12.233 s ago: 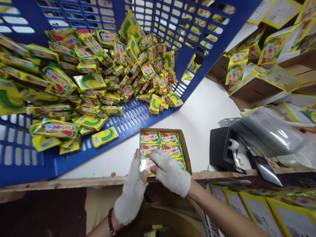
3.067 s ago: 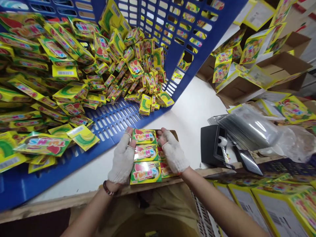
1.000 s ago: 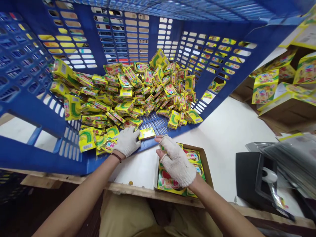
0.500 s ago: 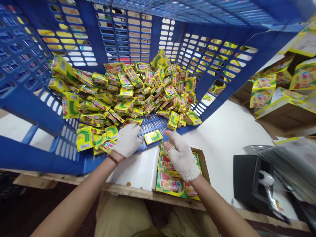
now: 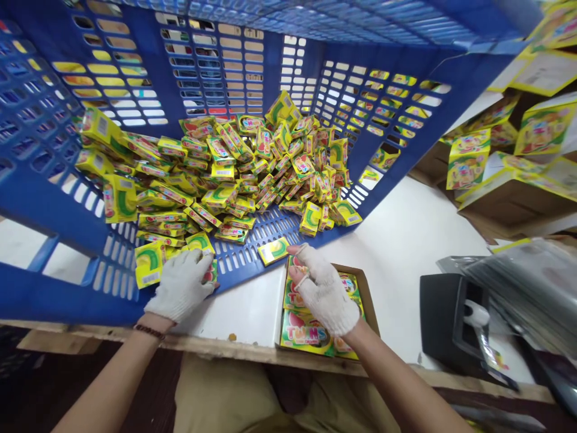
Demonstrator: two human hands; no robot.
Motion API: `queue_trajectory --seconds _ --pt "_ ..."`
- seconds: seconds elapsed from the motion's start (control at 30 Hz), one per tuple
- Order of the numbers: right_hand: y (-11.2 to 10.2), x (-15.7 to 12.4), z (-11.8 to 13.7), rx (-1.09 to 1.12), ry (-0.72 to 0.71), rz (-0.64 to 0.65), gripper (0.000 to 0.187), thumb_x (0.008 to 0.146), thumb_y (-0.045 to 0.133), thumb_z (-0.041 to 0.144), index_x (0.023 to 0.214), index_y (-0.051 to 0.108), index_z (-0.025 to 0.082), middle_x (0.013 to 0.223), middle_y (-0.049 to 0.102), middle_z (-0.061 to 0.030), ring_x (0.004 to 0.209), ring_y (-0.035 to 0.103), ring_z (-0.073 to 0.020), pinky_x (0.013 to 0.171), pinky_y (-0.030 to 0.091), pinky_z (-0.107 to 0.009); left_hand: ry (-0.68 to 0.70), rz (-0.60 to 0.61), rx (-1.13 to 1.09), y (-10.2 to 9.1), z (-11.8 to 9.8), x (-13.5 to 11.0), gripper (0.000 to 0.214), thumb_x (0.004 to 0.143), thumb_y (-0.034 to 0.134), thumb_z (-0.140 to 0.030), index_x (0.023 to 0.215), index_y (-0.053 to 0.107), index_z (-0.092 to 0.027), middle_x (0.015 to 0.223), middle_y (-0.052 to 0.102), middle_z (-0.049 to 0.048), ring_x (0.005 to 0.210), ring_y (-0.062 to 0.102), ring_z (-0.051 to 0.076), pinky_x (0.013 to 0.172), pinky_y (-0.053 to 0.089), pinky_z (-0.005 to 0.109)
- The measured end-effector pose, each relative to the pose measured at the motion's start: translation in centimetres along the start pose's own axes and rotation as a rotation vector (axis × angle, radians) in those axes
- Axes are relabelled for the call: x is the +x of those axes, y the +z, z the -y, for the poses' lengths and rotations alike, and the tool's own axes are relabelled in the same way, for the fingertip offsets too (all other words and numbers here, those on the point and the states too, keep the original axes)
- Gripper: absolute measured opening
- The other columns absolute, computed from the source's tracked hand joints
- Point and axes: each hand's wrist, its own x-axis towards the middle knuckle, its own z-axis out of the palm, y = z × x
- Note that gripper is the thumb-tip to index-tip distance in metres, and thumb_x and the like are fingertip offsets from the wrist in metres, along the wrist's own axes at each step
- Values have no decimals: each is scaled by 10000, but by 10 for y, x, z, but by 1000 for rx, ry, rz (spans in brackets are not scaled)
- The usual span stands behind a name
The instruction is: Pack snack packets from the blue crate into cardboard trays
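Note:
My left hand (image 5: 183,285), in a white glove with bare fingertips, bends over a small yellow-green candy box (image 5: 210,272) at the front left of the blue crate (image 5: 252,273). Its fingers lie along the box's top and the thumb is at its near side; the palm hides the rest. My right hand (image 5: 327,291), gloved alike, hovers over an open carton (image 5: 372,300) partly filled with candy boxes (image 5: 304,331) marked "TWINS". Its thumb and forefinger are apart, with nothing visible between them. Close to those fingertips, a single candy box (image 5: 273,251) lies flat on the crate's front lip.
A heap of small candy boxes (image 5: 225,192) fills the crate's back and left. On the white table (image 5: 392,240) to the right are a black tape dispenser (image 5: 444,319), clear plastic sheets (image 5: 532,282) and larger printed cartons (image 5: 518,192). A wooden edge (image 5: 225,350) runs along the front.
My left hand has moved left and toward me, from beside the single box onto a box at the front left. My right hand stays over the carton. The view has shifted slightly.

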Motion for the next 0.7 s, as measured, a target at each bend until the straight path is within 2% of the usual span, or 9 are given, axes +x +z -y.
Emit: queue_trajectory --seconds 0.07,0.13,0.27,0.3,0.37,0.47,0.53,0.6,0.7 --pt "-3 -2 2 -5 -7 12 308 912 501 279 1186 622 204 1126 677 -87 1074 639 -246 941 528 -418 12 -52 -167 2 2 0 387 818 507 -309 1169 615 -187 1150 654 130 1065 597 314 915 455 445" --pt "-1 -6 4 29 68 29 302 910 502 290 1174 624 208 1110 681 -88 1070 644 -251 924 536 -429 -53 -149 -412 -1 -5 -2 399 817 530 -351 1176 598 -192 1122 664 118 1051 614 292 931 476 433" --pt "17 -9 13 369 227 124 422 879 554 355 1273 533 202 1192 665 -109 1067 662 -243 869 565 -399 -209 -333 -886 -29 -57 -9 601 777 653 -490 1303 532 -226 1194 641 98 1080 617 281 943 514 443" --pt "20 -8 16 475 244 134 466 874 561 363 1305 490 199 1197 664 -111 1051 669 -235 855 571 -385 -178 -341 -973 -37 -74 -10 590 776 667 -473 1300 544 -233 1215 635 98 1087 619 277 956 515 440" --pt "20 -4 20 570 268 99 473 868 571 358 1297 459 193 1144 678 -102 989 679 -219 827 575 -362 5 -285 -1152 -51 -104 -9 607 761 705 -448 1316 554 -256 1316 607 89 1203 579 289 1049 471 444" --pt "1 3 16 451 292 -50 368 849 592 337 1172 497 188 1003 691 -70 874 668 -195 786 568 -338 166 -196 -1418 -51 -125 8 597 840 628 -420 1397 488 -257 1434 538 85 1311 517 279 1104 431 439" --pt "-20 5 9 352 304 -122 360 831 622 350 1132 501 194 943 689 -55 834 661 -191 755 563 -332 123 -218 -1356 -35 -125 31 506 888 540 -369 1370 503 -220 1416 550 102 1299 526 264 1104 425 441" --pt "-37 3 0 322 313 -164 369 825 644 386 1114 506 205 916 691 -45 814 663 -193 735 562 -335 101 -217 -1035 -11 -121 58 418 832 561 -304 1232 596 -185 1347 589 123 1294 514 277 1128 382 458" --pt "-48 -3 -9 416 309 -160 354 820 663 437 1064 543 212 947 697 -47 841 672 -199 779 563 -355 109 -82 -756 20 -115 89 359 736 628 -255 1087 646 -185 1227 635 132 1221 543 305 1080 407 469"
